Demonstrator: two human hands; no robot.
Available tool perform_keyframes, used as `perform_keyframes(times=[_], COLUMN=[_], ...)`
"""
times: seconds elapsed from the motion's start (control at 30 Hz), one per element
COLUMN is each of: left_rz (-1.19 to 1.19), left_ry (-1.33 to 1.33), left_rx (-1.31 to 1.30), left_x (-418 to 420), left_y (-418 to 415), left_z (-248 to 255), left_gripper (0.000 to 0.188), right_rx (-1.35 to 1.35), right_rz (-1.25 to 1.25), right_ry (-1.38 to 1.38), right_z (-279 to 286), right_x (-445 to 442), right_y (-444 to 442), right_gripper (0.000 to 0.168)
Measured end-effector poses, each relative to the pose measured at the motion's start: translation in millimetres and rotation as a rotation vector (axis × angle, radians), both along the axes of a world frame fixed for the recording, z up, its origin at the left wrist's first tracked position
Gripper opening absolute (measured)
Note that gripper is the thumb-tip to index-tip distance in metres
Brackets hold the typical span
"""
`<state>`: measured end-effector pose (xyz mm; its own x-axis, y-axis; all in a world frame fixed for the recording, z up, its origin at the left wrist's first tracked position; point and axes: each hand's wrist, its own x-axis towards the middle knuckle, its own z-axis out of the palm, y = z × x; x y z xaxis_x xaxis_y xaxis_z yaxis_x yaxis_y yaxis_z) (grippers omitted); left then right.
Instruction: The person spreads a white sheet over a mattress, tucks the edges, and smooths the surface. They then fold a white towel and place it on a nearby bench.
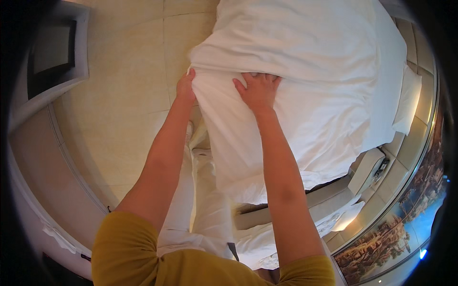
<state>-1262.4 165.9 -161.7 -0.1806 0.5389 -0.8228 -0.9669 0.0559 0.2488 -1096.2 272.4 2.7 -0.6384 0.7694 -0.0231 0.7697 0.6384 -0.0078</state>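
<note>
A rumpled white duvet or bed cover (pixel 315 46) spreads over the bed in front of me. My left hand (pixel 186 85) grips its edge at the corner of the bed's foot, thumb on top. To the right of it, my right hand (pixel 260 90) lies on the white cloth with the thumb spread, its fingertips partly hidden under a fold. Cloth hangs down the bed's near side, between my arms. A white pillow (pixel 408 102) shows at the head end.
A small nightstand (pixel 366 171) stands by the padded headboard wall (pixel 411 153). Part of a second bed with white linen (pixel 256 246) lies close to my right side. At the left are a tiled floor (pixel 132 78) and a framed dark panel (pixel 53 53). A large picture (pixel 386 236) hangs at the right.
</note>
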Motion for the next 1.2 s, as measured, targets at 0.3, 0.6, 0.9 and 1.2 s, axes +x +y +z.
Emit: perform_keyframes(times=[0.3, 0.6, 0.9, 1.2], left_rz=[-0.070, -0.783, -1.365, -1.597], left_ry=[0.592, 1.545, 1.772, 1.788], left_rx=[-0.351, -0.580, 0.667, 0.505], left_x=[4, 104, 269, 387], left_y=[-3, -32, -115, -92], left_z=[-27, 104, 220, 255], left_gripper=[0.020, 0.046, 0.045, 0.056], right_rx=[0.091, -0.162, -0.555, 0.173], right_rz=[-0.467, -0.958, -0.915, -1.209], right_ry=[0.009, -0.159, 0.587, 0.691], right_z=[24, 37, 46, 39], right_x=[72, 200, 265, 570], right_y=[-47, -181, -185, -99], right_gripper=[0.046, 0.051, 0.033, 0.052])
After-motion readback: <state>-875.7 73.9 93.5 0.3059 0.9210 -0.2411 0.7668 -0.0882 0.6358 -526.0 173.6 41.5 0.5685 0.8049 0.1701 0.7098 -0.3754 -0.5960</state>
